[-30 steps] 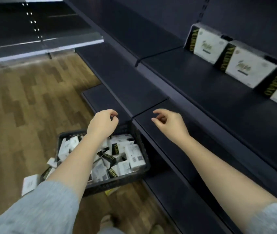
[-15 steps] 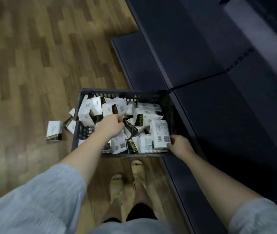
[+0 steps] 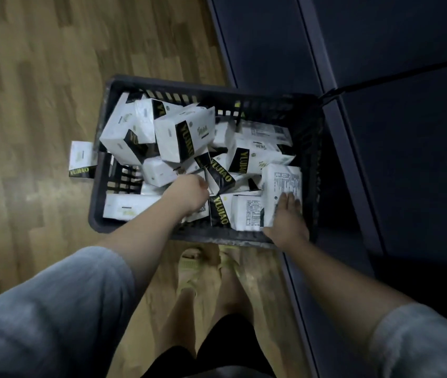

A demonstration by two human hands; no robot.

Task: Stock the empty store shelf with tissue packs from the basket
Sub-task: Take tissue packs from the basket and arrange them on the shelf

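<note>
Feet: two bare legs in pale yellow-green sandals are standing on the wood-grain plank floor, just short of the basket's near rim.
Right hand: the right hand is lying over the near end of a white paper-wrapped tissue pack with small printed text, fingers spread on its face; whether they are curling round it I cannot tell.
Left hand: the left hand is reaching into the middle of the heap, fingers curled under and hidden, so what they are holding I cannot tell.
Basket: the black slotted plastic basket is sitting on the floor, holding jumbled white rectangular packs with black-and-gold bands.
Stray pack: one matching white pack is lying on the floor, touching the basket's left wall.
Shelf: the dark matte metal shelf is running along the basket's right side, its edge just beside the rim.
</note>
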